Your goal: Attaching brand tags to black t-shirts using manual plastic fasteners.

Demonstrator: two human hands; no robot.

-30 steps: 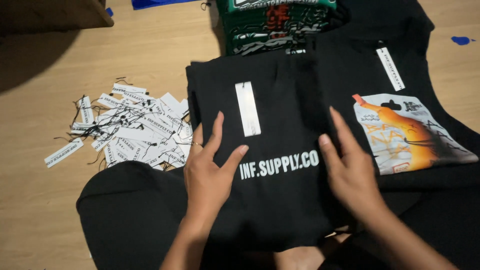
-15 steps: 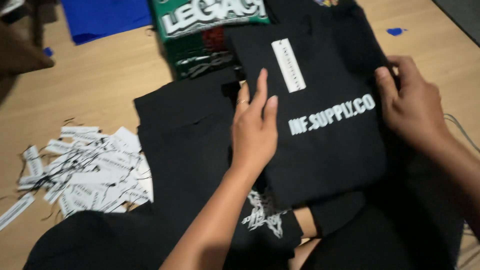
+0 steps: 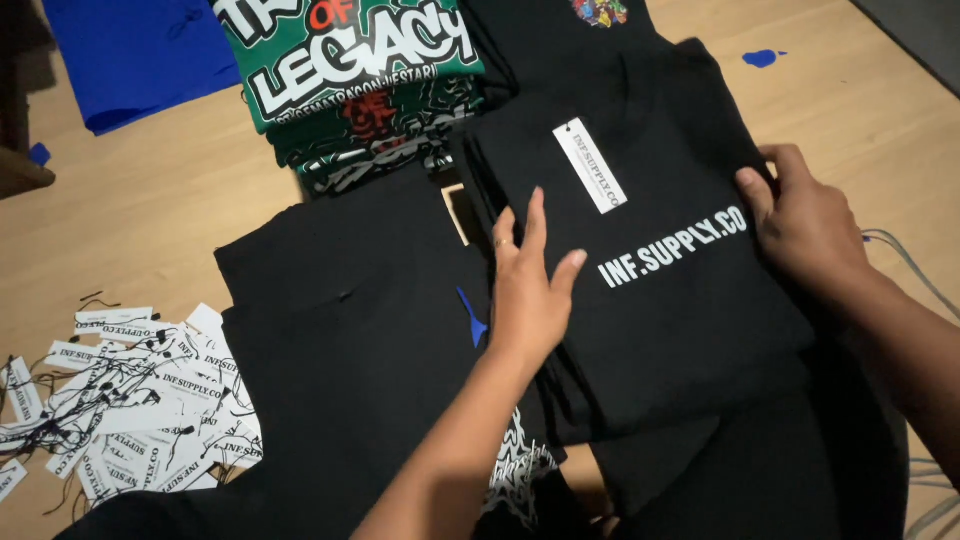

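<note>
A folded black shirt (image 3: 660, 300) with white lettering and a white hang tag (image 3: 590, 165) lies on top of a pile of black shirts. My left hand (image 3: 530, 290) rests flat on its left edge, fingers spread. My right hand (image 3: 805, 225) grips its right edge, fingers curled over the fabric. To the left lies another black garment (image 3: 350, 340) with a small blue plastic piece (image 3: 472, 320) on it.
A stack of green printed shirts (image 3: 360, 80) sits at the top. Blue cloth (image 3: 140, 55) lies top left. Several white paper tags with black strings (image 3: 130, 400) are scattered on the wooden surface (image 3: 150, 200) at lower left. Grey cables (image 3: 915, 270) run at the right.
The folded black shirt has been carried to the right onto the pile. Both hands moved with it, and the view shifted, so the tags now sit at lower left.
</note>
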